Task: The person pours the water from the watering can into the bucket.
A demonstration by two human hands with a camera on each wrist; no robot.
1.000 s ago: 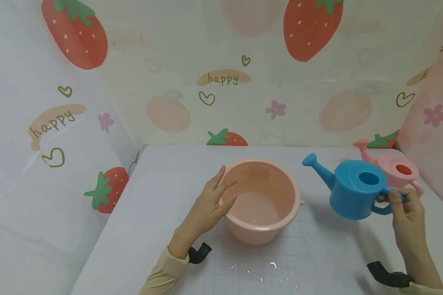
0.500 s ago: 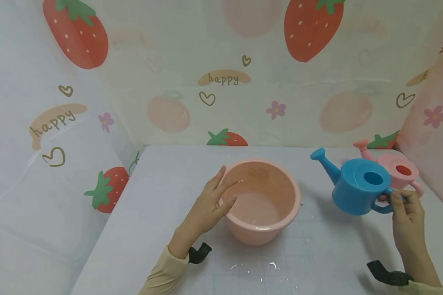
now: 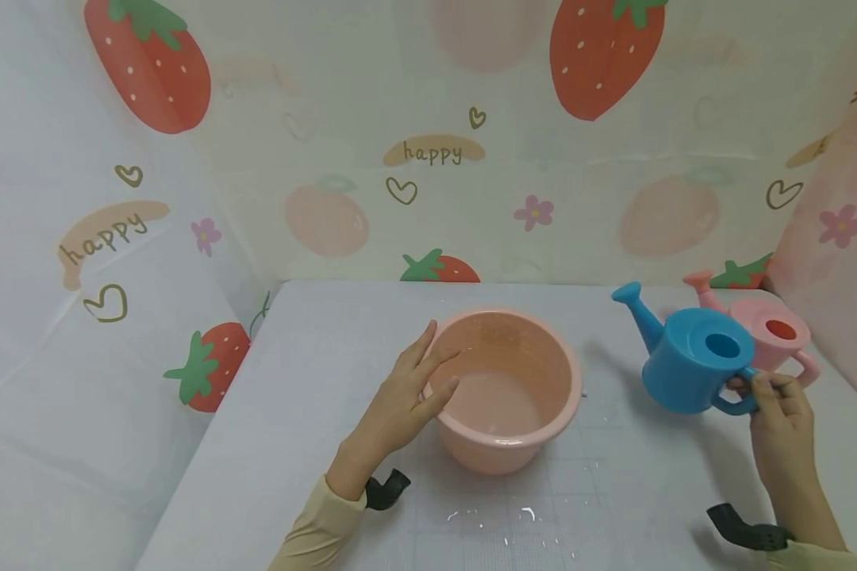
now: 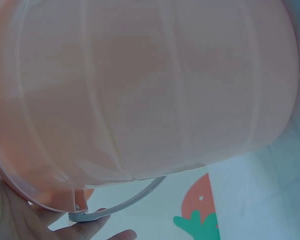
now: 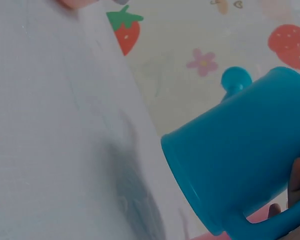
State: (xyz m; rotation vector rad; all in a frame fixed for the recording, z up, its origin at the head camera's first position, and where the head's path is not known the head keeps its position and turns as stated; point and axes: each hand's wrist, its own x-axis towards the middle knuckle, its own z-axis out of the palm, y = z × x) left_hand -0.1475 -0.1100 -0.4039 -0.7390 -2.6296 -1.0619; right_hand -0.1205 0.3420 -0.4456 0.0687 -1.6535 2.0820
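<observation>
In the head view my left hand (image 3: 400,400) rests against the left rim of a pink bucket (image 3: 489,456), its fingers extended over the edge. The bucket's ribbed side (image 4: 139,90) fills the left wrist view, where a thin grey handle (image 4: 124,204) hangs beside my fingers. My right hand (image 3: 782,420) grips the handle of a blue watering can (image 3: 678,373), held above the table with its spout pointing up and left. The right wrist view shows the can's body (image 5: 240,150) tilted and clear of the surface. Behind it stands a pink watering can (image 3: 757,313), partly covered.
A white table (image 3: 314,341) carries everything, with water drops (image 3: 528,514) in front of the bucket. Strawberry-printed sheeting (image 3: 257,159) rises behind and at both sides. A pink side panel (image 3: 843,317) borders the right.
The blue watering can has moved right and slightly back, nearer the pink one, its spout tipping higher. My right hand has shifted slightly left. The left hand and bucket have stayed put.
</observation>
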